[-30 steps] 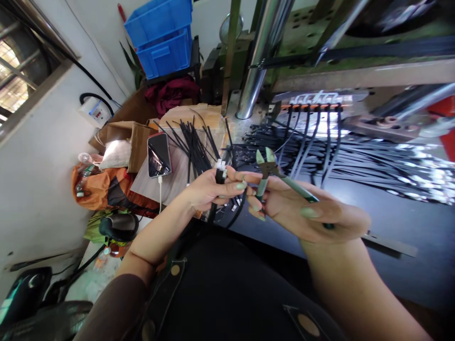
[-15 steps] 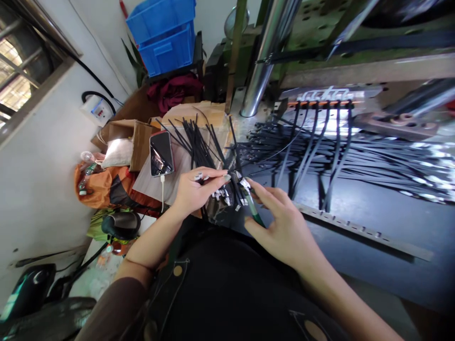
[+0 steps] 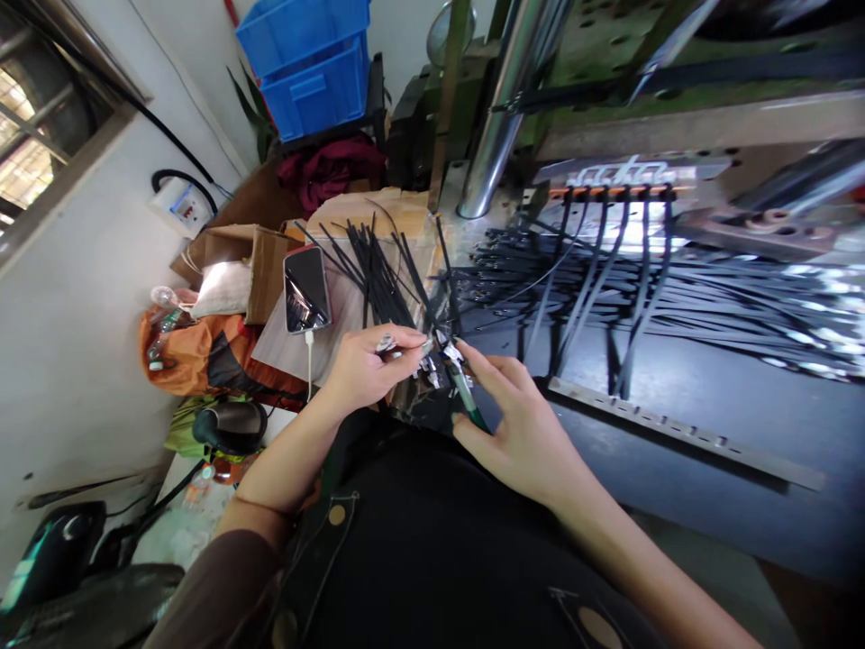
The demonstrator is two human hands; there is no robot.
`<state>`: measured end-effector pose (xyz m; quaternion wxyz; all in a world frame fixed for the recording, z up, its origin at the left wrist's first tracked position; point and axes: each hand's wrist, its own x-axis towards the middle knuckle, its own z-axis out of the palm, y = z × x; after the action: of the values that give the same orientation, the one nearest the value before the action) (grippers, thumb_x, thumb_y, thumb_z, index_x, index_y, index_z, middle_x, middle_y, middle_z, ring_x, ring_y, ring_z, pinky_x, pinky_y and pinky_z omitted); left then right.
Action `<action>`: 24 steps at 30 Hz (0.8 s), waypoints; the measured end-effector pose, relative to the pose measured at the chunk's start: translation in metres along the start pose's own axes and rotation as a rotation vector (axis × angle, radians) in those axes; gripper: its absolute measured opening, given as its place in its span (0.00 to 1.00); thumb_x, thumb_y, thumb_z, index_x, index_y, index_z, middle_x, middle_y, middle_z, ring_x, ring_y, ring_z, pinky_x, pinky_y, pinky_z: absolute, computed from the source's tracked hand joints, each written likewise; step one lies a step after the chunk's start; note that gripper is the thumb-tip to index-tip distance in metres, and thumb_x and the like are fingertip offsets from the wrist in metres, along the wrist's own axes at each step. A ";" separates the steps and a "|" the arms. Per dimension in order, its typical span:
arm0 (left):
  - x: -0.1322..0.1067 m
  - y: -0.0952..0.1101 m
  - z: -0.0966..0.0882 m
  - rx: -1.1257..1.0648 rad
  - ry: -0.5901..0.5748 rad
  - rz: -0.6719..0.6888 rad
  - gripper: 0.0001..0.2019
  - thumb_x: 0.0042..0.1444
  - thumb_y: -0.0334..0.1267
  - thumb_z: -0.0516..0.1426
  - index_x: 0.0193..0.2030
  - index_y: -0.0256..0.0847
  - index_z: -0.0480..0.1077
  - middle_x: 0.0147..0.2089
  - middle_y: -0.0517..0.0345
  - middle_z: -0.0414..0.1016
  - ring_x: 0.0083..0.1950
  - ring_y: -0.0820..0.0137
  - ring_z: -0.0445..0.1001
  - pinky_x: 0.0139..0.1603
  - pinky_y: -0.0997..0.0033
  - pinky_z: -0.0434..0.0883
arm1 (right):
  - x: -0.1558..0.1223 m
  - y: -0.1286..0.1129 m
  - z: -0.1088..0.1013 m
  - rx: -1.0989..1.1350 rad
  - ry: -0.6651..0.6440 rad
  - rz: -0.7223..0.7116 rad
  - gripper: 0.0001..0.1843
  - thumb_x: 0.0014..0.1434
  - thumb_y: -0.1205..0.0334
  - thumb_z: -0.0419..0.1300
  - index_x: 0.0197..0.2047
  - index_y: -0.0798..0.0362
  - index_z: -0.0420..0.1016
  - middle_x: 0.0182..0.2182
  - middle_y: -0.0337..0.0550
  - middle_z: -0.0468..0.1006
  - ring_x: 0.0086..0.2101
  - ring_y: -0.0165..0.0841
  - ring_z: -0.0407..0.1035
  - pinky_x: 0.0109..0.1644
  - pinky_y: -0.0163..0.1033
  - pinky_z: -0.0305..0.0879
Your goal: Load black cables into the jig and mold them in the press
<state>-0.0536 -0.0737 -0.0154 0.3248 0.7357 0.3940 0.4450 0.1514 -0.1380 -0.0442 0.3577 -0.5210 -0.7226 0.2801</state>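
My left hand [image 3: 368,365] is closed in a pinch at the end of a black flat cable [image 3: 432,317], above the near edge of the cardboard. Small silvery pieces [image 3: 385,343] show between its curled fingers. In my right hand [image 3: 517,419] lies a green-handled hand tool [image 3: 465,393], its handle between thumb and fingers. The tool's silvery head meets the cable ends just right of my left fingertips; its exact kind is hard to make out. Beneath both hands, more cable ends with shiny metal tips [image 3: 430,370] bunch together.
Several black cables run from a fixture [image 3: 625,180] under the press. A pile of cables [image 3: 730,311] spreads over the dark table [image 3: 676,379], with a slotted metal bar [image 3: 682,434] in front. To the left are a charging phone [image 3: 306,288], an open carton [image 3: 267,270] and blue crates [image 3: 314,90].
My right hand and the green-handled tool have shifted slightly left, closer to my left fingertips. My left hand has stayed nearly in place, still pinching.
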 end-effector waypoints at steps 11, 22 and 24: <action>-0.001 0.001 0.000 0.128 0.010 0.097 0.03 0.60 0.33 0.62 0.37 0.39 0.78 0.42 0.51 0.85 0.42 0.68 0.84 0.46 0.70 0.81 | -0.004 0.001 0.007 -0.177 0.087 -0.059 0.43 0.56 0.61 0.58 0.74 0.48 0.53 0.51 0.56 0.67 0.51 0.51 0.66 0.56 0.63 0.69; -0.003 -0.003 -0.002 0.152 -0.012 0.273 0.03 0.61 0.31 0.61 0.36 0.39 0.77 0.43 0.51 0.84 0.43 0.69 0.84 0.44 0.72 0.80 | -0.002 -0.003 0.001 -0.259 0.029 -0.103 0.41 0.55 0.61 0.57 0.72 0.52 0.57 0.48 0.56 0.70 0.49 0.51 0.67 0.52 0.60 0.70; -0.002 -0.003 -0.003 0.158 -0.018 0.297 0.03 0.61 0.31 0.61 0.36 0.39 0.77 0.43 0.51 0.84 0.43 0.69 0.84 0.44 0.72 0.80 | -0.001 -0.004 0.001 -0.276 0.047 -0.143 0.39 0.57 0.62 0.57 0.72 0.53 0.57 0.47 0.56 0.71 0.48 0.50 0.68 0.51 0.57 0.71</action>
<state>-0.0580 -0.0735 -0.0170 0.2000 0.8131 0.3117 0.4491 0.1484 -0.1403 -0.0420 0.3186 -0.5189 -0.7808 0.1398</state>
